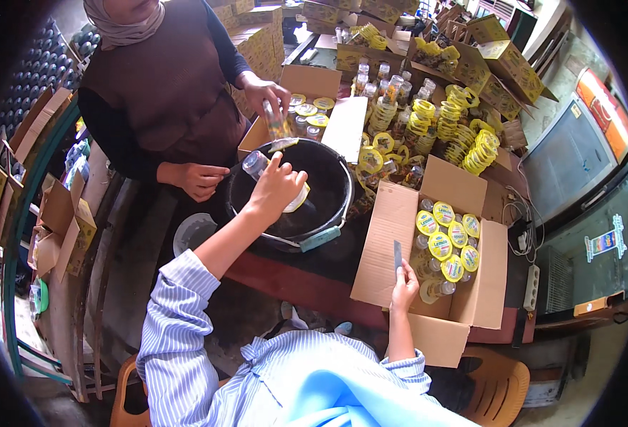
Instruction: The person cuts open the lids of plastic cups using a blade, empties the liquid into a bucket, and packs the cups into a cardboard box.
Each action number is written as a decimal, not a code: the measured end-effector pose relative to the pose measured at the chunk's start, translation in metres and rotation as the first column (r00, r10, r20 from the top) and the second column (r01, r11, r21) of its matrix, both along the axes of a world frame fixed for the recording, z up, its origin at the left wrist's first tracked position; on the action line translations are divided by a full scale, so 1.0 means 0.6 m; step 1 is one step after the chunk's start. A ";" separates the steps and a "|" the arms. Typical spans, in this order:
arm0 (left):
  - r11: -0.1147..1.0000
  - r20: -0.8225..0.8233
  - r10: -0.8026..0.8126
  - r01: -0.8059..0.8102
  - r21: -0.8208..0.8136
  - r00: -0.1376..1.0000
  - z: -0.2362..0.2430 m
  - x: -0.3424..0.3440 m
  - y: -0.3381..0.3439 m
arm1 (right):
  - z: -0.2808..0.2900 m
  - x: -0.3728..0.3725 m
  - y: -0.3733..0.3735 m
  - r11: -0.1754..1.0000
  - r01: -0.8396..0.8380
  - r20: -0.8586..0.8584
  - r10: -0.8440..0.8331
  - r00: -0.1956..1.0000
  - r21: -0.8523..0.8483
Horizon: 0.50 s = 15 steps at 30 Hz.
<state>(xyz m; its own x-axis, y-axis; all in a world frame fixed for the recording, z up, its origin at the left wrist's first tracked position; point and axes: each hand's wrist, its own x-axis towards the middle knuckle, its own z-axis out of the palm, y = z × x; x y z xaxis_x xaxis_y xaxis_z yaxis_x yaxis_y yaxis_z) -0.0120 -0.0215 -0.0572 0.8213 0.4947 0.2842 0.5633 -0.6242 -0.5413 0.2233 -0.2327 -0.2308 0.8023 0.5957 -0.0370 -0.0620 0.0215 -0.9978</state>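
The person's left hand (277, 186) is reaching out over a round black plastic bucket (335, 186), its fingers curling around a small clear plastic jar (257, 164) with a yellow label; the jar is lying tilted in the grip, its open mouth pointing away past the fingertips, above the bucket's near-left rim. The right hand (404, 286) is resting on the front flap of an open brown cardboard box (428, 313), thumb and fingers pinching a thin grey flat blade-like strip (397, 254) that is standing upright above the knuckles. Just beyond those fingers, yellow-lidded clear jars (448, 238) are sitting packed inside the box. Across the bucket, another person's hand (265, 92) is holding a second clear jar (278, 122) over the far rim, while their other hand (194, 178) is hanging loosely curled beside the bucket.
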 end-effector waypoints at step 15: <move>1.000 -0.036 0.029 -0.029 -0.004 0.999 0.114 -0.003 0.023 | -0.005 0.001 0.001 0.999 0.013 0.024 -0.014 1.000 0.048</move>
<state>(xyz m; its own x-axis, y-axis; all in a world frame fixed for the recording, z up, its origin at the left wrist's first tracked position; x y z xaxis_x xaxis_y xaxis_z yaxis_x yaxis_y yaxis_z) -0.0139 -0.0078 0.0111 0.8160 0.5198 0.2528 0.5617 -0.6100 -0.5589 0.2241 -0.2323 -0.2337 0.8109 0.5851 0.0108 -0.0373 0.0702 -0.9968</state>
